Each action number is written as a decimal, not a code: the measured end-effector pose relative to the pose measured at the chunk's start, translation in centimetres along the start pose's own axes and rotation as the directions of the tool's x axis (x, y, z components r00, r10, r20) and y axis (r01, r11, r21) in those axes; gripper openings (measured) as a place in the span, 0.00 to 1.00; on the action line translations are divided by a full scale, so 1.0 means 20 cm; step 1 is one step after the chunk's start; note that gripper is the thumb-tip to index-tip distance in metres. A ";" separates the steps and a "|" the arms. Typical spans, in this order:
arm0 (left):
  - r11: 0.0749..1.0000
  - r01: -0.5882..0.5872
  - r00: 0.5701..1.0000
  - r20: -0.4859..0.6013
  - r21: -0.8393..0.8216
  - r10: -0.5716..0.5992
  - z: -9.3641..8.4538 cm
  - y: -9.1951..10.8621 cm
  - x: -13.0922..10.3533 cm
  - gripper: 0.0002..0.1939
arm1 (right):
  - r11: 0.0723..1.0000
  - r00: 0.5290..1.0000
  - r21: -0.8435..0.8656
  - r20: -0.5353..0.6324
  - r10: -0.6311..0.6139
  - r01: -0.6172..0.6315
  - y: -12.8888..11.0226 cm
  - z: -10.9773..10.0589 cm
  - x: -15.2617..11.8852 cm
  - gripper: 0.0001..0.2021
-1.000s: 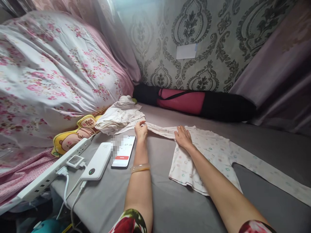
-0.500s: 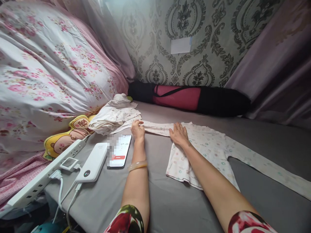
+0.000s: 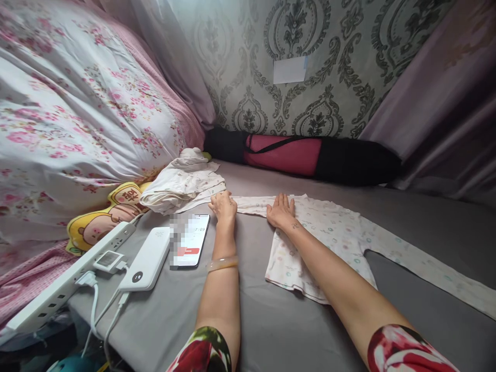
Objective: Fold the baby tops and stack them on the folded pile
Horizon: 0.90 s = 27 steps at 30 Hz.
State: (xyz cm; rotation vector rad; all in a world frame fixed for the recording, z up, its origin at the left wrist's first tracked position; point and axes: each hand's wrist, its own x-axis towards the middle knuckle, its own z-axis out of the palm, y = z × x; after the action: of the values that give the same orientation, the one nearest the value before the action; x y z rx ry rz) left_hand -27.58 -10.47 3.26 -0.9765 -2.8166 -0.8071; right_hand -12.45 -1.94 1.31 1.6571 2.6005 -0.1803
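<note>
Drawn closer: left hand [image 3: 223, 206] curled at the sleeve [image 3: 251, 205], hold unclear; right hand [image 3: 280, 212] laid flat, gripping nothing. Straightening seems underway; next likely needs even tension.

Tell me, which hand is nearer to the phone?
Left. The left hand is just beside the far right corner of the phone; the right hand is farther to the right, flat on the shirt.

Head view: I look from the wearer's head, forward and down.
Sleeves [image 3: 403, 349]: nearest me, cut by the bottom edge.
Left hand [image 3: 223, 206], right hand [image 3: 282, 211]: farther off, near mid-frame.
Patterned wall [image 3: 289, 108]: faces me beyond.
</note>
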 end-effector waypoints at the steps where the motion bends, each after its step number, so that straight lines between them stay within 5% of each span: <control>1: 1.000 0.026 0.999 0.020 0.015 -0.027 0.00 0.00 0.00 0.16 | 1.000 1.000 0.006 0.007 0.001 -0.001 -0.02 0.00 0.00 0.33; 5: 0.990 0.137 0.990 0.026 0.020 -0.137 0.04 -0.03 0.01 0.15 | 0.994 0.996 0.076 0.038 -0.076 0.073 -0.14 0.00 -0.02 0.34; 12: 0.975 0.136 0.987 -0.058 -0.176 -0.148 0.10 -0.08 0.04 0.15 | 0.933 0.955 0.224 0.033 -0.295 0.281 -0.29 0.03 -0.03 0.34; 19: 0.973 0.188 0.982 0.010 -0.133 -0.188 0.04 -0.06 0.03 0.09 | 0.921 0.982 0.348 0.004 -0.190 0.177 -0.26 0.01 0.00 0.32; 27: 0.923 0.078 0.989 -0.090 -0.377 -0.120 0.02 -0.06 0.05 0.22 | 0.945 0.977 0.252 -0.012 -0.212 0.208 -0.30 0.04 -0.04 0.33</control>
State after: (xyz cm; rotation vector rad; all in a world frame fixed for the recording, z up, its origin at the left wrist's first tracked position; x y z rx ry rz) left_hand -29.06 -10.46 2.58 -0.7953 -2.6879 -1.4031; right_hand -17.58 -5.37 1.07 1.4270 2.8388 -0.5530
